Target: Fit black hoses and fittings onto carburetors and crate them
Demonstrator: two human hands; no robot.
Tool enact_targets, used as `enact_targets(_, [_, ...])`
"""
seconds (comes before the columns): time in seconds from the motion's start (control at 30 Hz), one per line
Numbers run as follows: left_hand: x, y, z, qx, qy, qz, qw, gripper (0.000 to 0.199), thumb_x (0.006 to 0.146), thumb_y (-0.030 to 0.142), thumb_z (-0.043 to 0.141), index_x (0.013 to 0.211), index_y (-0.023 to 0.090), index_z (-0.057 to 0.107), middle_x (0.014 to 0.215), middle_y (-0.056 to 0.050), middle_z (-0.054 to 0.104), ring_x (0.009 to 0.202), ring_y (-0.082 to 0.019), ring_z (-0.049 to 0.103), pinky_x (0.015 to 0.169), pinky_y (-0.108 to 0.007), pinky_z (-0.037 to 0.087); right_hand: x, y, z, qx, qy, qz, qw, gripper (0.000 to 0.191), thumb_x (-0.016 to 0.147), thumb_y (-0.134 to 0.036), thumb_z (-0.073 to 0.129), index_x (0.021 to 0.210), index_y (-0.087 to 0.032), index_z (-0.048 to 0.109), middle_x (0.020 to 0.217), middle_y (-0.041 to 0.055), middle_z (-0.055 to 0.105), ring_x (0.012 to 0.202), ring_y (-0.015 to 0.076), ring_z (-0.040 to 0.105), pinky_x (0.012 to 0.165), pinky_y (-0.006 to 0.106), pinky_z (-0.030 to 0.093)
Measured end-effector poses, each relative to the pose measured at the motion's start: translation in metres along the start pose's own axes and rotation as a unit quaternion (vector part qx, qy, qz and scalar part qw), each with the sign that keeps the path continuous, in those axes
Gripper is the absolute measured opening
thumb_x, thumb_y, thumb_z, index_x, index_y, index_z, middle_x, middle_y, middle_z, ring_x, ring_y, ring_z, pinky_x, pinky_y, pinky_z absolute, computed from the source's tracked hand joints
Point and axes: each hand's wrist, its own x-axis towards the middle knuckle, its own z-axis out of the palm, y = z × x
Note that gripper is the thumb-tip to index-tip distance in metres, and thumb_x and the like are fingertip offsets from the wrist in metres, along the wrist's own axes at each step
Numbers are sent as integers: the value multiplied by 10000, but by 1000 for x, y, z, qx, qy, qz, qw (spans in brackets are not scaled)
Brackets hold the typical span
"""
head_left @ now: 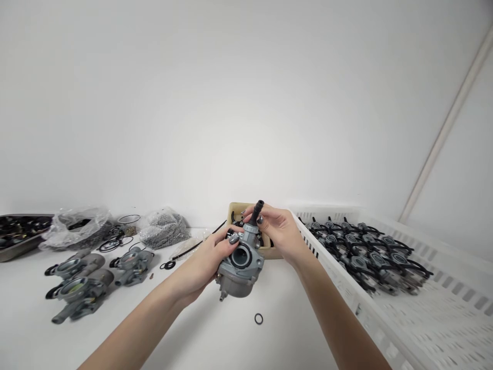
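Both hands hold a grey die-cast motorcycle carburetor [241, 262] above the white table [215, 334], its round bore facing me and a black rubber-capped stem pointing up. My left hand [204, 262] wraps the body from the left side. My right hand [277, 234] pinches the upper part near the stem with its fingertips. Below the carburetor, a small black O-ring [258, 319] lies alone on the table. Just behind the hands stands a beige box [235, 213] of small parts, partly hidden by them.
A white slotted crate [435, 303] on the right holds several carburetors with black hoses. At left lie several more carburetors [82, 285], loose O-rings [167, 265], plastic bags of small parts [164, 228] and a dark metal tray [23, 236]. A white wall rises behind.
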Motion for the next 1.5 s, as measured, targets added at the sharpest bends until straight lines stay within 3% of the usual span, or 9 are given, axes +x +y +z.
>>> enact_targets(0.2, [-2, 0, -2, -16, -7, -2, 1000, 572, 674, 646, 696, 1043, 212, 642, 822, -59, 673, 709, -199, 615, 586, -267, 461, -3, 4, 4, 1, 6, 3, 1000, 275, 853, -491, 622, 854, -248, 753, 904, 38, 713, 867, 188, 651, 749, 311, 508])
enact_targets(0.4, [3, -4, -1, -17, 4, -8, 1000, 538, 734, 645, 649, 1102, 255, 613, 964, -44, 683, 868, -189, 614, 659, -235, 454, -1, 17, -3, 37, -3, 66, 997, 345, 885, -517, 566, 1045, -262, 736, 1125, 61, 717, 1052, 225, 642, 904, 376, 493])
enact_targets(0.57, [10, -7, 0, -10, 48, 3, 999, 468, 769, 592, 649, 1080, 244, 608, 986, -24, 673, 849, -144, 580, 624, -188, 415, 1, 16, -9, 31, -20, 100, 994, 465, 898, -581, 497, 1166, -247, 679, 1263, 101, 650, 1163, 244, 593, 1011, 440, 442])
enact_targets(0.8, [20, -11, -6, -93, 165, 9, 982, 529, 745, 534, 704, 1165, 229, 604, 1118, -61, 668, 944, -171, 611, 697, -224, 471, -4, 22, -8, -24, -182, 178, 967, 768, 826, -493, 655, 1485, -364, 281, 1555, 56, 334, 1357, 239, 421, 1063, 429, 429])
enact_targets(0.93, [20, -11, -4, -84, 198, 17, 976, 629, 694, 467, 781, 1236, 255, 540, 1137, -73, 672, 969, -197, 645, 716, -258, 495, -7, 32, 3, -23, -180, 181, 967, 997, 744, -356, 773, 1518, -360, 145, 1497, 90, 411, 1297, 243, 492, 1070, 464, 431])
enact_targets(1.17, [8, -2, 2, -27, 206, 36, 977, 839, 662, 472, 811, 1390, 346, 413, 1204, -71, 648, 1092, -251, 617, 879, -330, 475, -5, 31, 3, 33, -167, 175, 970, 849, 689, -288, 809, 1428, -296, 391, 1195, 77, 649, 1090, 232, 626, 942, 413, 521])
enact_targets(1.27, [8, 1, -1, -59, 156, 58, 984, 902, 676, 510, 776, 1455, 364, 345, 1196, -77, 654, 1076, -281, 619, 841, -344, 475, -4, 35, -4, 90, -159, 133, 974, 833, 618, -300, 853, 1363, -295, 482, 1190, 69, 656, 1084, 240, 631, 963, 407, 502])
enact_targets(1.37, [12, 4, -7, -83, 107, 34, 990, 998, 630, 503, 789, 1488, 328, 310, 1161, -98, 672, 973, -304, 646, 751, -355, 490, -4, 47, -9, 139, -131, 118, 974, 911, 497, -351, 909, 1321, -280, 525, 1257, 90, 626, 1143, 269, 604, 969, 419, 499])
enact_targets(1.5, [16, 7, -25, 26, 132, 13, 991, 760, 691, 611, 702, 1364, 308, 519, 1059, -92, 711, 966, -289, 654, 805, -345, 475, -5, 65, -13, 150, -126, 127, 972, 841, 533, -406, 888, 1290, -257, 553, 1233, 105, 642, 1126, 268, 614, 940, 420, 510])
